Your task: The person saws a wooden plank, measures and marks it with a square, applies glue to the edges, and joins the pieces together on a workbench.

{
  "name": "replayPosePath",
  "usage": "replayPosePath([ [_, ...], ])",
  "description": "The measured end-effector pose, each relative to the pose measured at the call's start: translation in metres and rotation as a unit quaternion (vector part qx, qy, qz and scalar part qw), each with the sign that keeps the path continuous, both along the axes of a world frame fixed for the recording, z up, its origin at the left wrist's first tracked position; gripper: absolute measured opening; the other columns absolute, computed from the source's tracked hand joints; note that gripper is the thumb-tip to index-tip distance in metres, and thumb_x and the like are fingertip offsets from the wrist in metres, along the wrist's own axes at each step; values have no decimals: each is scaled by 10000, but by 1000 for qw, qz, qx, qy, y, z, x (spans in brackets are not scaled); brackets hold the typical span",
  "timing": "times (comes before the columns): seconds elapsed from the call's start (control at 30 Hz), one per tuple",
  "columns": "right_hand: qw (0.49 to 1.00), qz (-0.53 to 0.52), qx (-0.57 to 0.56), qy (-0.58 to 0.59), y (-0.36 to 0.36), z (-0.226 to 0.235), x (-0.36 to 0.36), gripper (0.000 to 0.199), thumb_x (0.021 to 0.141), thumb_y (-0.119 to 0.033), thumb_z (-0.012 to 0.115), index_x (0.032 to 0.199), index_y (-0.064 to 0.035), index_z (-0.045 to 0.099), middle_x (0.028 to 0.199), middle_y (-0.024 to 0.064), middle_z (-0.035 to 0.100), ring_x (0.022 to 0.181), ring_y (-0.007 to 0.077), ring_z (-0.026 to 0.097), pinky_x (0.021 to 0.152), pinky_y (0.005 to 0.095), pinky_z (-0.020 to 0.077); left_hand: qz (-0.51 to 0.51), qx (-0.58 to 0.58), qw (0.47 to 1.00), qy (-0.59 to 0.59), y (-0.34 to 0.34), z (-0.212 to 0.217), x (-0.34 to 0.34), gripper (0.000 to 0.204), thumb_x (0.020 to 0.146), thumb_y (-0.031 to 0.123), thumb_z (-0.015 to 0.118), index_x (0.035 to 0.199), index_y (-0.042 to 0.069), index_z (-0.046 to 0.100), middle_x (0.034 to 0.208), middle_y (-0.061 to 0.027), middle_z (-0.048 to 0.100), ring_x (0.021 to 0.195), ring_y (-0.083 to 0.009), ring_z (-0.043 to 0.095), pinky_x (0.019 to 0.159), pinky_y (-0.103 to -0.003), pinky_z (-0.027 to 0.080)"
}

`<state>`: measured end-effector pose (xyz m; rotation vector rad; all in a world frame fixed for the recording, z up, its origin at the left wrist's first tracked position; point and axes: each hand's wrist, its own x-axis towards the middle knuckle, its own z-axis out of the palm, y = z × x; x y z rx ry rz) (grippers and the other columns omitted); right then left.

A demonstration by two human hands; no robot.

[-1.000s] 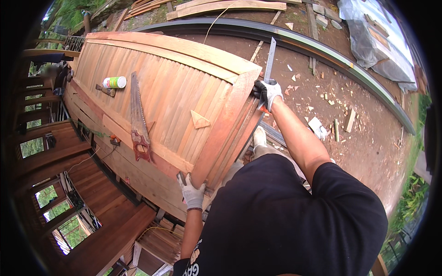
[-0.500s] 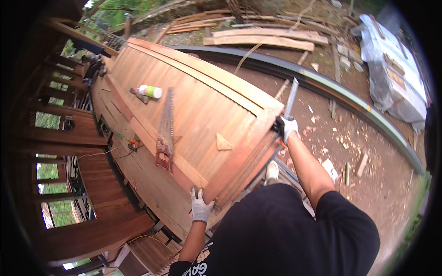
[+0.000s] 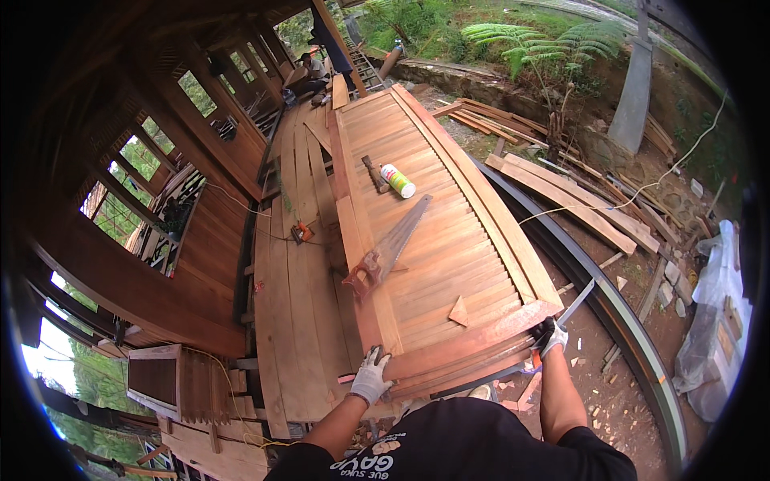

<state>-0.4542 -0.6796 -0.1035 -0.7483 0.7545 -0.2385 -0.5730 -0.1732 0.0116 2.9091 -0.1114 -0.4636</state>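
Note:
A slatted wooden panel [image 3: 437, 240], framed like a louvred shutter, lies flat in front of me. My left hand [image 3: 371, 377], in a pale work glove, rests over its near left corner with the fingers apart. At the near right corner my gloved right hand [image 3: 551, 334] is closed. Past its fingers juts a narrow metal blade [image 3: 579, 302], with a bit of orange and blue below the hand; the grip is mostly hidden. On the panel lie a hand saw [image 3: 395, 244] with a brown handle, a white-and-green bottle [image 3: 399, 181], a dark hammer-like tool [image 3: 374, 174] and a triangular wood offcut [image 3: 458, 311].
Plank decking [image 3: 301, 337] runs along the left, carrying an orange power tool [image 3: 301, 232] and a cord. Another person [image 3: 311, 70] sits at the far end. To the right are a long dark metal beam [image 3: 613, 341], stacked boards [image 3: 569, 196] and a plastic-covered pile [image 3: 714, 321].
The view has swung and tilted up, showing more of the far deck and garden. Both hands stay at the same panel corners, and the tools on top have not shifted.

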Motion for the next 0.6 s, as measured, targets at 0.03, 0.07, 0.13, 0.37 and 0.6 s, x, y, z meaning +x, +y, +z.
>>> replayPosePath([
  [0.03,1000,-1,-5,24,5,4,0,513,881,-35,682,1363,-162,561,836,13,609,623,184,603,532,328,524,9,-3,1000,6,-1,3,-5,922,753,375,849,1540,162,418,1653,-220,237,1535,-394,236,1251,-483,264],
  [0.07,999,0,-9,48,8,9,4,509,885,-35,678,1363,-168,562,838,15,609,627,184,604,534,325,523,19,-5,1000,12,0,7,-6,924,754,375,846,1542,164,414,1654,-221,235,1538,-390,231,1254,-483,257],
  [0.13,998,22,-29,59,0,-2,9,502,890,-43,666,1356,-200,569,832,20,603,633,194,612,538,328,524,13,17,1000,2,4,-2,-7,931,758,374,834,1563,219,392,1651,-228,238,1540,-402,220,1255,-507,246],
  [0.37,992,90,-44,79,-41,-11,-5,247,987,-285,665,1173,-129,618,1001,61,658,874,233,667,785,368,573,142,-38,986,-75,18,2,-43,874,748,231,829,1514,129,422,1564,-218,377,1465,-410,335,1213,-487,314],
  [0.6,940,119,-273,167,-31,65,-55,372,967,-277,661,1218,-12,583,976,168,682,645,170,591,557,298,485,240,-86,949,-182,13,-16,-89,702,802,238,778,1425,56,511,1468,-193,510,1410,-396,420,1201,-496,321],
])
